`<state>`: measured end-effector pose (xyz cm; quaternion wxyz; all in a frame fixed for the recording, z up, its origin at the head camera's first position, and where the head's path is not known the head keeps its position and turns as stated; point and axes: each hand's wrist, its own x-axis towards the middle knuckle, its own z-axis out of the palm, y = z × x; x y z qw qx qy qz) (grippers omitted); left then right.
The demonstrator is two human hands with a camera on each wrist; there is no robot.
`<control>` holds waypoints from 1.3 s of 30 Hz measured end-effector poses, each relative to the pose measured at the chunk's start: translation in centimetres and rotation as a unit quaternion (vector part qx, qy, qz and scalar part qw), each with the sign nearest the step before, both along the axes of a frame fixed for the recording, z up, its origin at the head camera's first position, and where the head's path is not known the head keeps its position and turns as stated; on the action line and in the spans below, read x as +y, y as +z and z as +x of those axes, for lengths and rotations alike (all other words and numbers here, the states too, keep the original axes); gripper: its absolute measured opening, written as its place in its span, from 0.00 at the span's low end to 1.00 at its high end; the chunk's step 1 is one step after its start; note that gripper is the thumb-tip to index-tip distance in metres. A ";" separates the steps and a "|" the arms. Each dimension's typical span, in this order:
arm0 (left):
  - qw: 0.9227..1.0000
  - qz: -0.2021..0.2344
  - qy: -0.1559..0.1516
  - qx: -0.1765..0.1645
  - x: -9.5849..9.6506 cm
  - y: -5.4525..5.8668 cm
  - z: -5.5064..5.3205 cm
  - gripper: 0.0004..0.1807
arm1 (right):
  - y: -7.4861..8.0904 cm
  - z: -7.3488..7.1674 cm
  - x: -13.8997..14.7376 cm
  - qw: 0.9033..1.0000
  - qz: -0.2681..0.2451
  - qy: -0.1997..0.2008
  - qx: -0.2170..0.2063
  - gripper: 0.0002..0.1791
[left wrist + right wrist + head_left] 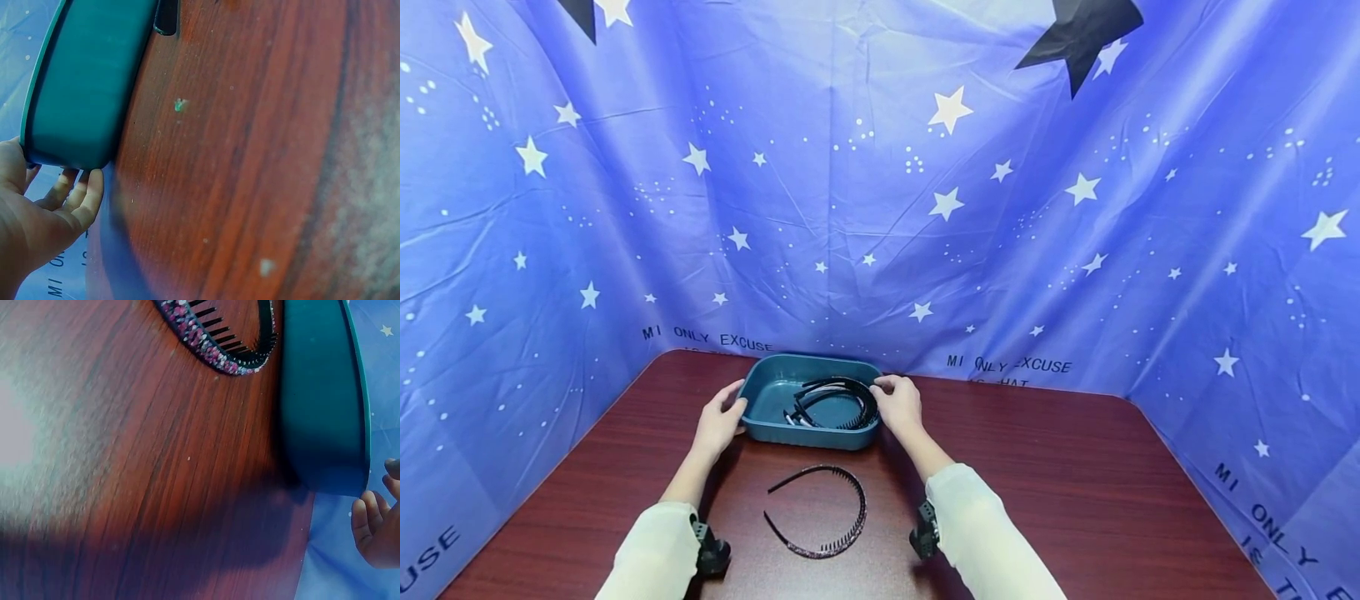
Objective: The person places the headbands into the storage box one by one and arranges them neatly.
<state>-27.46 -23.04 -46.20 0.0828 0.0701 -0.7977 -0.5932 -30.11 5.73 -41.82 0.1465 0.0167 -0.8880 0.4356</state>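
Observation:
A teal plastic bin (811,436) stands toward the back of the table, with several black headbands (865,404) lying together in its right half. At its left end my left hand (718,421) holds the bin; in the left wrist view the fingertips (95,181) touch the end wall. My right hand (900,406) grips the rim at the right end, its fingers (361,519) at the bin's corner in the right wrist view. One headband (859,521) with comb teeth and a pink-and-silver sparkly band (203,347) lies on the table in front of the bin, touched by neither hand.
The table (1060,483) has a dark red wood-grain top. A blue curtain (865,208) with stars hangs behind it and along both sides, close behind the bin. Black wrist cameras (711,552) sit on both forearms.

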 end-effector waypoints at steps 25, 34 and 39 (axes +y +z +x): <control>1.000 -0.011 -0.002 0.008 -0.2 0.0 -0.1 0.25 | 0.6 1.7 2.9 0.994 0.054 0.095 0.019 0.15; 1.000 -0.006 -0.006 0.004 -0.2 0.0 0.1 0.26 | 0.4 2.8 4.0 0.991 0.070 0.114 0.024 0.15; 1.000 -0.005 -0.004 0.007 -0.1 0.0 0.0 0.25 | 0.4 3.3 4.2 0.990 0.073 0.123 0.011 0.16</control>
